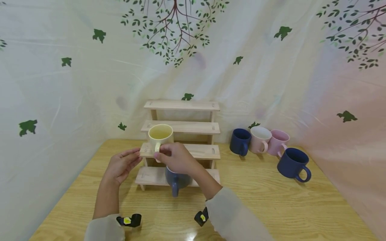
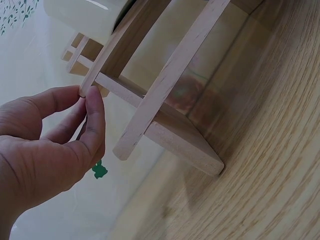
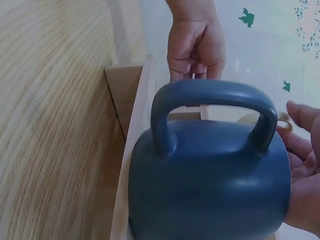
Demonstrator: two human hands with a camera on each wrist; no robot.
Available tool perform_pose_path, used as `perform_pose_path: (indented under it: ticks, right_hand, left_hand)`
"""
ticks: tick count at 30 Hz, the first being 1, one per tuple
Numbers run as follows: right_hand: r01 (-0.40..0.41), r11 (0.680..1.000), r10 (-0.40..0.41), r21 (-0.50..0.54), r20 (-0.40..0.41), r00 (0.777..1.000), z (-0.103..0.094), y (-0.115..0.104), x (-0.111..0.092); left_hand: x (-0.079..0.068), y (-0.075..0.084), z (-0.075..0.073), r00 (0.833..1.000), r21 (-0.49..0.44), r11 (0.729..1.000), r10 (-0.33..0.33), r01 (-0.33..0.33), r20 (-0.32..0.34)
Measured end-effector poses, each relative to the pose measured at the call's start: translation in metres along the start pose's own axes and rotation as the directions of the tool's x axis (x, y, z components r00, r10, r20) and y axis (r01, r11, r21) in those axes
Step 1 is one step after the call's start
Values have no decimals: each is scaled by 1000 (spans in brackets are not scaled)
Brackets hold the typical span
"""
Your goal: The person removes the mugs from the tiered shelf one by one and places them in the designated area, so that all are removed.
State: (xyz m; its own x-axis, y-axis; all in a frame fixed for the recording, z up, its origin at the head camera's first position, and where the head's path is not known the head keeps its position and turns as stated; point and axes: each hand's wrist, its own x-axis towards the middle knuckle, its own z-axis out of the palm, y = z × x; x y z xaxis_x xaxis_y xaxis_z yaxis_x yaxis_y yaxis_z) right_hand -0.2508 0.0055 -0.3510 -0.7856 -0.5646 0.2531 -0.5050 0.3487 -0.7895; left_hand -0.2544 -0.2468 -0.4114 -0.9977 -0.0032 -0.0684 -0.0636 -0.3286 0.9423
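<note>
My right grip (image 1: 178,157) is clamped on the yellow mug (image 1: 160,134) at the left of the rack (image 1: 182,105)'s second-lowest tier (image 1: 199,151), my left grip (image 1: 122,166) pinching that tier's end, so I judge this as placing, next calling for a level settle before release.

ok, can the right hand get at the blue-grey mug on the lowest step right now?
Probably not yet: the right hand is taken up holding the yellow mug. Freed of that, likely yes: the blue-grey mug sits just below, its handle jutting toward the person, nothing in front.
</note>
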Motion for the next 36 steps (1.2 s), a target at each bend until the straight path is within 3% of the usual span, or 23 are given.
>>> perform_pose_path:
  ticks: [9,19,23,26,36]
  right_hand:
    - [-86,988,89,127,-18,996,2,-6,2]
    - [-105,980,104,171,15,994,1,-7,3]
    - [-134,960,140,244,-4,990,-1,-8,2]
    - [-132,946,145,297,-22,989,-1,-9,2]
    - [-68,940,98,334,-76,992,2,-4,2]
  left_hand:
    - [2,-1,1,1000,-3,1000,0,0,-11]
    - [2,-1,0,1000,-18,1000,6,-6,-3]
    - [2,-1,1,1000,-36,999,9,-9,5]
    - [3,-1,1,1000,-36,999,8,-8,0]
    - [2,-2,1,1000,-32,999,5,-5,-3]
